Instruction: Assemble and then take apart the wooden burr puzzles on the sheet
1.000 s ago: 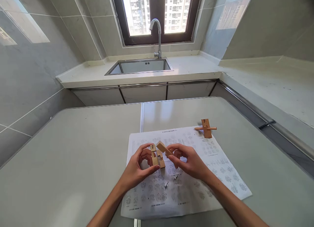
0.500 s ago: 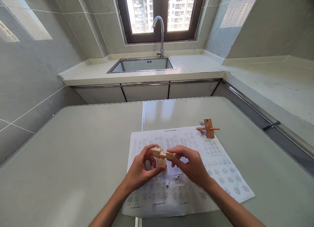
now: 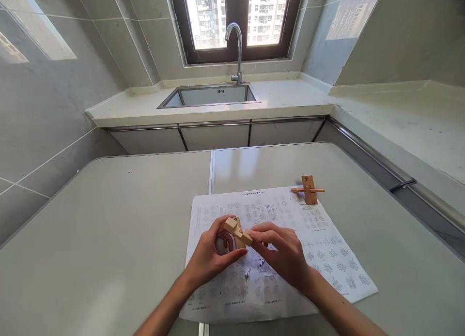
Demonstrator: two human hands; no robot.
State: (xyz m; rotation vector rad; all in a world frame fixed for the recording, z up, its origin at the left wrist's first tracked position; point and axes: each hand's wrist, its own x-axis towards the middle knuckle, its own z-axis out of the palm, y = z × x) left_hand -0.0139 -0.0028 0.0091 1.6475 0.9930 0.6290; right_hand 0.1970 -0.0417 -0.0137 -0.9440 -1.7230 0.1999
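Fingers (image 3: 220,223) of the left hand (image 3: 211,251) bracket a wooden block group (image 3: 239,244), index above and thumb below, with the other fingertips curled behind. Right hand (image 3: 281,246): thumb and index finger pinch the near right end of a notched wooden bar (image 3: 238,231), which slants across the front of the block group. Both pieces are held above the printed sheet (image 3: 254,299) on the pale table (image 3: 109,229).

Head view, sole view supplied. Risk points, as judged by an onlooker at the table:

1. Grip slip. The bar is pinched at one end only; an uneven push could twist it out of the fingertips.
2. Misalignment. The bar lies at an angle to the block group, so forcing it could jam the notches or knock the blocks apart.
3. Loose left hold. If the thumb relaxes, the lower blocks could drop onto the sheet.

Caution: the bar hides much of the block group, so whether the two touch cannot be confirmed.

A cross-shaped wooden piece (image 3: 310,196) with a rod (image 3: 319,190) lies at the sheet's far right corner, well apart from both hands; accidental contact appears unlikely.
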